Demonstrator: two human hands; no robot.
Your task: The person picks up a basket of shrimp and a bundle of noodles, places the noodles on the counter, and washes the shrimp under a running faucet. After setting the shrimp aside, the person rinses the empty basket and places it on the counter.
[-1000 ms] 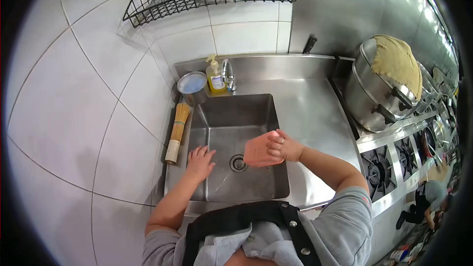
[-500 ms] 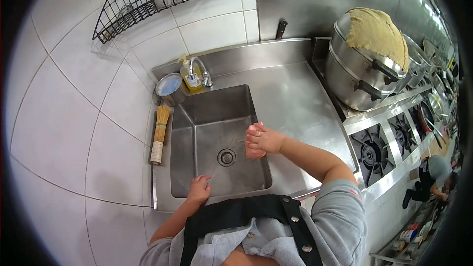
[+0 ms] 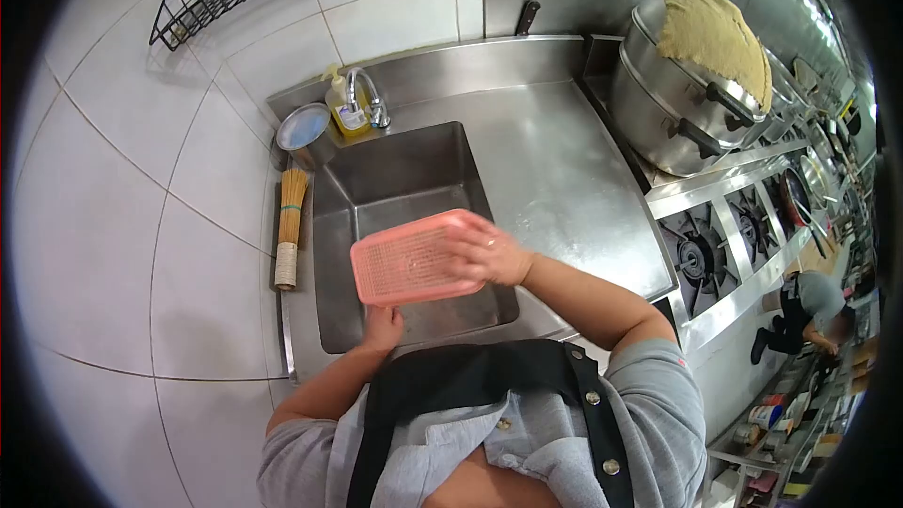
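Observation:
A shallow pink plastic basket [image 3: 400,259] with a mesh bottom is held tilted above the sink [image 3: 324,306], its broad mesh face toward me. My left hand [image 3: 382,327] grips its lower left edge; the fingertips are partly hidden by the rim. At the basket's right end is my right hand [image 3: 494,254], slightly blurred, its fingers lying over the rim and mesh. Whether anything small is under those fingers cannot be seen. The basket covers the drain and the middle of the sink.
Behind the sink are a faucet [image 3: 367,99], a soap bottle [image 3: 348,113] and a metal pot [image 3: 306,132]. A bamboo brush [image 3: 290,230] lies along the left edge. To the right stand a large steamer [image 3: 658,99] and gas burners [image 3: 696,259]. Another person [image 3: 804,310] is farther right.
The pink basket now shows broadside over the sink; before, only a small pink shape showed under my right hand at the sink's right edge. My left hand, previously free, now grips the basket.

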